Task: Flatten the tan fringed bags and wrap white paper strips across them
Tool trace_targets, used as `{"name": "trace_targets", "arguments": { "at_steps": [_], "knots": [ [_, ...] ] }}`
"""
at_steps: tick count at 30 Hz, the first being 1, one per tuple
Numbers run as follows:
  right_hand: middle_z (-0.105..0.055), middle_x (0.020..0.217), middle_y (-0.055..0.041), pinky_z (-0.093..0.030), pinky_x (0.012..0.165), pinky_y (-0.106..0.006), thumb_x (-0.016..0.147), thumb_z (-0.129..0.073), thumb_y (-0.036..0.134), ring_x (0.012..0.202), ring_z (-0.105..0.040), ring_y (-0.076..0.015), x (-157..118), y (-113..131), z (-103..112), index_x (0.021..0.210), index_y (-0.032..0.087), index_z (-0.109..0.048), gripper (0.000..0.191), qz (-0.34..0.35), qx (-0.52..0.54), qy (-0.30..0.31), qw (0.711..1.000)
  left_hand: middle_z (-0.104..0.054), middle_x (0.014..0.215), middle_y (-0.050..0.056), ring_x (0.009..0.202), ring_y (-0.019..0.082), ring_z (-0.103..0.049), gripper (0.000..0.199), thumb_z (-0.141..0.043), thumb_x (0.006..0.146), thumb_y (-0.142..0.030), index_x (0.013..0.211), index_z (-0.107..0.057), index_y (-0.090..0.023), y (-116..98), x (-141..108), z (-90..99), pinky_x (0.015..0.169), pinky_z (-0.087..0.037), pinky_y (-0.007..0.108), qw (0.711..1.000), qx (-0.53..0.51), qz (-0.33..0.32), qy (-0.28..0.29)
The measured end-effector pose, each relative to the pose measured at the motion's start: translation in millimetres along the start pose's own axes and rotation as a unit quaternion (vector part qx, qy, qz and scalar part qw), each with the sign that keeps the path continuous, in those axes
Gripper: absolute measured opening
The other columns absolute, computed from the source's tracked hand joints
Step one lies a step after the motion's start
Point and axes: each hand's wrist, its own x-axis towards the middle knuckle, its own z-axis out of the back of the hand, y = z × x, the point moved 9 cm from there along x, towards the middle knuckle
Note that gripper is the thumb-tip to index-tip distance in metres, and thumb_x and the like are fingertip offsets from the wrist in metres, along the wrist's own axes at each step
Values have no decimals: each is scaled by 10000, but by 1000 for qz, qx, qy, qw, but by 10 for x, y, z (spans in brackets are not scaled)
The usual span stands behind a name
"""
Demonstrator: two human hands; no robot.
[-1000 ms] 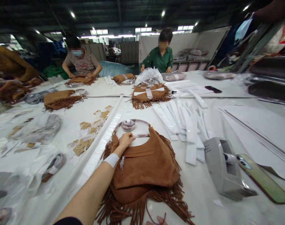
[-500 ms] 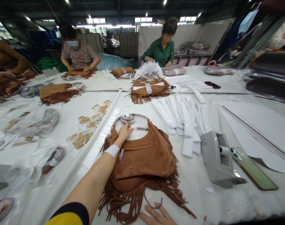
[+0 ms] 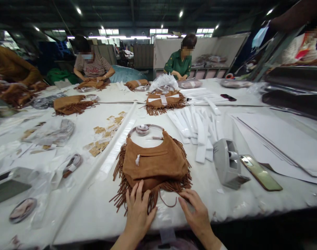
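Over on the left, loose tags [image 3: 98, 147] lie left of the table's [image 3: 239, 210] middle; a wide arm sweep might scatter them. Now the left hand [image 3: 137, 211], fingers spread, gripping nothing visible, rests at the bag's lower border and fringe [image 3: 153, 195]: pressure there while the bag shifts could twist strands. The brown bag [image 3: 153, 165] lies flat by the middle of the near edge, strap facing the far edge; dragged closer, it could slide off. Right hand [image 3: 197, 211], thumb and fingers slightly apart beside the fringe; can't tell whether they pinch a strand, but a tug could tear one. Further right, tape dispenser [image 3: 223, 168] and phone [image 3: 261, 173] sit near the front edge, within reach of a careless elbow.
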Motion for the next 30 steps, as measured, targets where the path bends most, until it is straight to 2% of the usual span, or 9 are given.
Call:
{"name": "trace_targets", "arguments": {
  "at_steps": [2, 4, 8, 11, 13, 17, 24, 28, 30],
  "knots": [
    [-637, 979, -97, -536, 830, -422, 869, -569, 361, 938, -609, -237, 83, -138, 17, 1000, 205, -622, 210, -16, -60, -9, 998, -349, 1474, 136, 1285, 364, -359, 304, -586, 821, -262, 1121, -567, -216, 74, -33, -73, 1022, -363, 599, 1000, 2, -14, 13],
    [-632, 985, -100, -534, 810, -440, 863, -573, 395, 915, -600, -244, 122, -220, -30, 1033, 196, -613, 265, -9, -105, 8, 994, -367, 1470, 113, 1268, 318, -388, 233, -532, 841, -167, 1066, -579, -205, 162, -8, -84, 1013, -422, 528, 999, -7, -33, 13],
    [-625, 913, -86, -538, 755, -405, 901, -519, 367, 841, -601, -224, 72, -220, -112, 976, 191, -614, 214, 25, -116, 15, 993, -434, 1424, 96, 1223, 264, -441, 237, -443, 831, -33, 937, -582, -192, 322, 59, -39, 1009, -464, 475, 997, -27, -68, 4],
    [-615, 806, -52, -537, 686, -344, 931, -469, 326, 765, -610, -196, 12, -131, -133, 899, 198, -608, 192, 44, -77, 19, 996, -472, 1395, 90, 1221, 251, -460, 251, -417, 830, -12, 883, -581, -195, 434, 98, 6, 995, -490, 461, 994, -47, -97, -4],
    [-615, 778, -38, -531, 663, -316, 939, -459, 310, 737, -615, -183, -27, -52, -118, 912, 199, -608, 187, 59, -54, 23, 997, -505, 1365, 92, 1202, 243, -490, 224, -421, 851, -38, 859, -580, -196, 527, 115, 56, 975, -512, 449, 992, -58, -112, -19],
    [-603, 737, -22, -512, 636, -297, 946, -448, 287, 692, -610, -170, -118, 21, -84, 932, 209, -618, 188, 64, -62, 32, 996, -538, 1331, 106, 1200, 234, -517, 216, -413, 884, -76, 859, -596, -190, 718, 97, 104, 977, -521, 438, 992, -67, -100, -28],
    [-587, 715, -23, -467, 636, -304, 941, -450, 251, 672, -574, -168, -181, -15, -93, 919, 198, -621, 181, 97, -145, 29, 984, -486, 1397, 117, 1257, 226, -484, 259, -370, 894, -70, 859, -603, -176, 731, 1, 76, 1019, -489, 438, 993, -77, -92, -17],
    [-603, 722, -26, -423, 636, -319, 926, -468, 222, 683, -562, -175, -117, 12, 6, 908, 202, -627, 161, 125, -183, 16, 975, -482, 1406, 114, 1269, 217, -473, 290, -362, 871, -42, 872, -618, -178, 721, 6, 127, 1027, -480, 407, 992, -78, -95, -8],
    [-623, 764, -37, -418, 670, -336, 918, -474, 213, 721, -567, -183, -70, 97, 92, 926, 201, -629, 155, 135, -192, -11, 972, -468, 1419, 116, 1279, 220, -464, 323, -363, 838, -23, 936, -626, -181, 694, -1, 183, 1022, -483, 400, 992, -84, -96, 0]
  ]
}}
